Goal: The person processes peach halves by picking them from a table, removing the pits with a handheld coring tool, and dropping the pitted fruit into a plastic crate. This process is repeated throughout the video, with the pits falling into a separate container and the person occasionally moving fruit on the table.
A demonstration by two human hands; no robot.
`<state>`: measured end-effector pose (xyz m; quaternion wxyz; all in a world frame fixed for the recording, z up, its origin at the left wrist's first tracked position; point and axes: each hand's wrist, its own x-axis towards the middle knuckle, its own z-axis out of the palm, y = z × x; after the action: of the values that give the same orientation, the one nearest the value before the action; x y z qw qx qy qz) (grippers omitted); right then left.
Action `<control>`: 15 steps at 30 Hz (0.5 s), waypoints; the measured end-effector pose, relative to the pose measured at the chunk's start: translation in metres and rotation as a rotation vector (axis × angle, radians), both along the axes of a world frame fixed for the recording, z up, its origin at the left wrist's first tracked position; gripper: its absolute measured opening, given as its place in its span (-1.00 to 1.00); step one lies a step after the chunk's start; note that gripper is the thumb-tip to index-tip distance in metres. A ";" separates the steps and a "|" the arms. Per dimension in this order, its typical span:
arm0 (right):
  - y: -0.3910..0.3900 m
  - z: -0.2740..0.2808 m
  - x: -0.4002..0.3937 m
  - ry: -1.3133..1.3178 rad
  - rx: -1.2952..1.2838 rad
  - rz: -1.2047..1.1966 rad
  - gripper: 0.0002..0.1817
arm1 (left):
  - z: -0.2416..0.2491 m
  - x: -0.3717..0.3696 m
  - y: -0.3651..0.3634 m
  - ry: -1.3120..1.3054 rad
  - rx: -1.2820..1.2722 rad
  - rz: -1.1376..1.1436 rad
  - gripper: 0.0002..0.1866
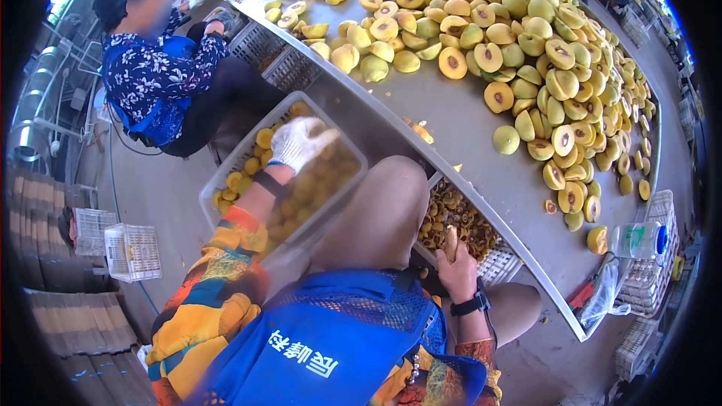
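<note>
My left hand (297, 144), in a white knitted glove, hangs over a grey plastic crate (209, 194) of yellow peach halves (265, 137). Its fingers point to the right and are smeared by motion, so I cannot see whether they hold anything. My right hand (457, 269), bare, with a dark watch at the wrist, is closed round a tool with a wooden handle (451, 237); the working end cannot be made out. Below and beside that hand, under the table edge, a container of brown peach pits (450, 210) is partly hidden.
A metal table (459, 124) carries a large heap of halved peaches (526, 37). On its right corner stand a plastic bottle (635, 240) and a clear bag (602, 293). Another person (154, 68) sits at left; white crates (134, 252) stand on the floor.
</note>
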<state>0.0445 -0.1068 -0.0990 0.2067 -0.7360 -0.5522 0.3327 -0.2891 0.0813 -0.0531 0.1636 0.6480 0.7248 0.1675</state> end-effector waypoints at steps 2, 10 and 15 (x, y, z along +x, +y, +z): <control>0.005 0.000 -0.005 0.032 0.037 0.037 -0.68 | 0.013 0.001 0.022 0.156 0.282 -0.084 -0.54; 0.003 -0.005 -0.016 0.095 0.135 0.029 -0.64 | 0.009 0.040 0.166 0.552 -0.003 -0.077 -0.37; -0.003 0.000 -0.018 0.235 -0.092 -0.109 -0.53 | 0.013 0.043 0.163 0.395 0.038 -0.103 -0.29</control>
<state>0.0263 -0.1102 -0.0994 0.2534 -0.7298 -0.4674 0.4298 -0.2459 0.2441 -0.0400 0.0145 0.7076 0.7052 0.0422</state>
